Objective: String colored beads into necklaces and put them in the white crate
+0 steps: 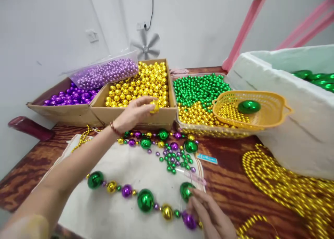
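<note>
My left hand [135,112] reaches to the front edge of the cardboard box of gold beads [142,84] and pinches a gold bead [154,107] between its fingertips. Near the bottom edge, my right hand [211,214] is closed on the end of a bead strand [141,197] of green, gold and purple balls, beside a purple bead [189,221]. The strand lies on a white cloth [114,169]. Loose small green and purple beads [175,159] lie in the cloth's middle, with another run of large beads [156,136] behind them.
A box of purple beads [65,98] with a bag of lilac beads [106,71] stands at left. A tray of green and gold beads [200,103] holds a yellow basket [250,108]. A white foam box [294,103] is at right, above gold bead strings [287,186].
</note>
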`<control>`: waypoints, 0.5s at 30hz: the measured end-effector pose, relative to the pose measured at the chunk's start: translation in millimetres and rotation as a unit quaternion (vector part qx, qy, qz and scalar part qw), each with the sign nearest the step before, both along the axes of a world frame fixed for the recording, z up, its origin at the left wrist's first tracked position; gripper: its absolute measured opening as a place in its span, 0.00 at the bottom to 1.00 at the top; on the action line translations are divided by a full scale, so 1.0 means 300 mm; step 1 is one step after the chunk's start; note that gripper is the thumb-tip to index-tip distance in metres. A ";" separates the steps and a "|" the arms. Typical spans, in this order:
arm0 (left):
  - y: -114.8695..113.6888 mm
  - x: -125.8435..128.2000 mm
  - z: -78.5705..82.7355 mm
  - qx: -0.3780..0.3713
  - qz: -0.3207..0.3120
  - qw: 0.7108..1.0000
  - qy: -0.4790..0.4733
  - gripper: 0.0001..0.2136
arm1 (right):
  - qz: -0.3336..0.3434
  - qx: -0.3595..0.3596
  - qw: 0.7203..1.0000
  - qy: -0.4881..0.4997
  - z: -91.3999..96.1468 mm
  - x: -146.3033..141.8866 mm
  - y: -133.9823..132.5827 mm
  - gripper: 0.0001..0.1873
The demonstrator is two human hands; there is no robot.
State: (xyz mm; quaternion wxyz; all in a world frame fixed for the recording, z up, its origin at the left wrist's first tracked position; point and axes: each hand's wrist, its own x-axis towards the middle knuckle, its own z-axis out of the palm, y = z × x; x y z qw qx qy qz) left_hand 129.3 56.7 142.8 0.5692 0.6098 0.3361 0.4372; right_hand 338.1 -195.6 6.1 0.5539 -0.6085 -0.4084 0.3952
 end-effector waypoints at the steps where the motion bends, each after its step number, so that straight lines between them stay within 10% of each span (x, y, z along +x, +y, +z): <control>1: -0.096 0.017 -0.035 -0.081 -0.035 0.995 -0.050 0.13 | 0.008 0.011 1.000 -0.011 0.008 0.007 -0.005 0.16; 6: -0.379 0.082 -0.198 -0.331 -0.062 0.922 -0.192 0.13 | 0.067 0.070 0.994 -0.054 0.066 0.019 -0.027 0.09; 15: -0.432 0.125 -0.201 -0.435 0.037 0.847 -0.302 0.11 | 0.107 0.104 0.975 -0.164 0.105 -0.013 -0.082 0.07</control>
